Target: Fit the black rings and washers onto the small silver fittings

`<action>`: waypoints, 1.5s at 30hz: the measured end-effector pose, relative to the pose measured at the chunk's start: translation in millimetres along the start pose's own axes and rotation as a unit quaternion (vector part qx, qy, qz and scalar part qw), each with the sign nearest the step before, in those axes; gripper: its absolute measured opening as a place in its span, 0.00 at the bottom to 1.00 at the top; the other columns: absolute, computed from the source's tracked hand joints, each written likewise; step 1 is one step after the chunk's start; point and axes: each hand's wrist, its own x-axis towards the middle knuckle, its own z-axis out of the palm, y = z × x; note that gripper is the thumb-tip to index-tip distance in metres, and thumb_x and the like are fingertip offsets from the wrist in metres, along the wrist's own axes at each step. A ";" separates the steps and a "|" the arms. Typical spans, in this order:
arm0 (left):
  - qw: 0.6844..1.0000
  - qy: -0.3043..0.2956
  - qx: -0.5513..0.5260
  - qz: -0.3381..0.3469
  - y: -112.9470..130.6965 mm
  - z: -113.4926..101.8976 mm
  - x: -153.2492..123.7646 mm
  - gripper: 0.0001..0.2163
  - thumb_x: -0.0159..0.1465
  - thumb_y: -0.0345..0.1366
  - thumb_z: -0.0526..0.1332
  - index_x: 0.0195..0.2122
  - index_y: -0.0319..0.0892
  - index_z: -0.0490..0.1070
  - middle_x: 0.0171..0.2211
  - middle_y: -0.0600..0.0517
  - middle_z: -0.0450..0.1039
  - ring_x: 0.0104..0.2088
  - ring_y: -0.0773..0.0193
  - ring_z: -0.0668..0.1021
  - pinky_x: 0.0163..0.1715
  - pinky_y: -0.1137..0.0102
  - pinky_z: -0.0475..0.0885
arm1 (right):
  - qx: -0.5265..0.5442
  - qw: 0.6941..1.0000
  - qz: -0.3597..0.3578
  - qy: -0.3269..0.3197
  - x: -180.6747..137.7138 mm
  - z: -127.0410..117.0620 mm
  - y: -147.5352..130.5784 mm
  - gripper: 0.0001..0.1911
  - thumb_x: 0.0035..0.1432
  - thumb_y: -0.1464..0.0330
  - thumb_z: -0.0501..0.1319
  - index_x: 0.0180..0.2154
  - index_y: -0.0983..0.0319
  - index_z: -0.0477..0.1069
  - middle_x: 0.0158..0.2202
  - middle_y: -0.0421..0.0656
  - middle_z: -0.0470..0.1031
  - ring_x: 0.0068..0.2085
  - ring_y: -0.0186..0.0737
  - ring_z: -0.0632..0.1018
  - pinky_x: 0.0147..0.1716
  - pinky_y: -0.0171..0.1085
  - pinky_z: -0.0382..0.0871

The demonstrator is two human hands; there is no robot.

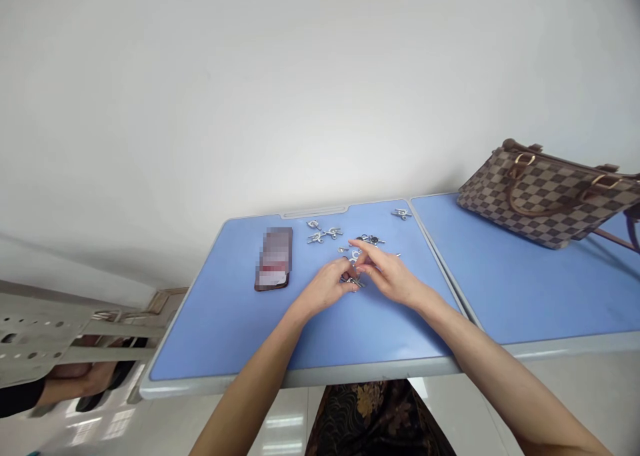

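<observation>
Both hands meet over small silver metal parts on the blue desk. My left hand (327, 286) has its fingers curled and its thumb and forefinger close together beside some metal parts (355, 283). Opposite it, my right hand (387, 273) has thumb and fingers drawn in towards the left fingertips, with the index finger reaching forward. What the fingers grip is too small and partly hidden. Just beyond the right hand lie parts with round black pieces (375, 240). Further back are loose silver parts with rings and pins (316, 238).
A phone (275, 259) lies on the desk (215, 336) left of my hands. One more metal part (401, 214) sits near the back right corner. A checkered handbag (555, 196) stands on the adjoining desk (530, 296). The wall (320, 96) rises behind. Another person's arm (75, 383) shows at lower left.
</observation>
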 end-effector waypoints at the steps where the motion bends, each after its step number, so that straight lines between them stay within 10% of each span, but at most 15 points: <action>1: 1.000 0.002 -0.002 -0.003 0.3 0.1 0.1 0.05 0.56 0.30 0.63 0.31 0.40 0.67 0.33 0.54 0.71 0.35 0.62 0.72 0.35 0.69 0.65 | 0.003 1.000 0.003 -0.012 0.0 0.2 -1.5 0.23 0.66 0.73 0.47 0.61 0.57 0.51 0.37 0.43 0.72 0.37 0.39 0.74 0.41 0.41 0.70; 20: 1.000 -0.006 0.005 -0.003 2.1 -1.1 -0.5 0.05 0.56 0.31 0.63 0.34 0.41 0.69 0.34 0.54 0.70 0.36 0.63 0.73 0.36 0.70 0.66 | -0.192 0.980 0.038 0.029 -0.9 7.0 2.1 0.06 0.65 0.70 0.48 0.44 0.61 0.59 0.29 0.42 0.74 0.30 0.40 0.75 0.31 0.36 0.63; 36: 1.000 -0.012 0.011 -0.020 8.8 -5.2 -2.5 0.05 0.57 0.33 0.63 0.34 0.42 0.70 0.35 0.54 0.71 0.38 0.63 0.72 0.39 0.69 0.67 | 0.003 0.985 0.146 0.089 0.0 -13.2 -5.5 0.11 0.68 0.63 0.43 0.35 0.59 0.59 0.29 0.39 0.68 0.29 0.35 0.70 0.31 0.35 0.64; 45: 1.000 -0.017 0.015 -0.021 11.0 -6.2 -2.3 0.05 0.57 0.34 0.62 0.35 0.42 0.70 0.35 0.53 0.69 0.38 0.62 0.72 0.39 0.68 0.66 | -0.141 0.981 0.070 -0.112 -1.8 -9.8 1.8 0.05 0.60 0.73 0.57 0.38 0.60 0.69 0.36 0.41 0.73 0.35 0.36 0.73 0.33 0.34 0.62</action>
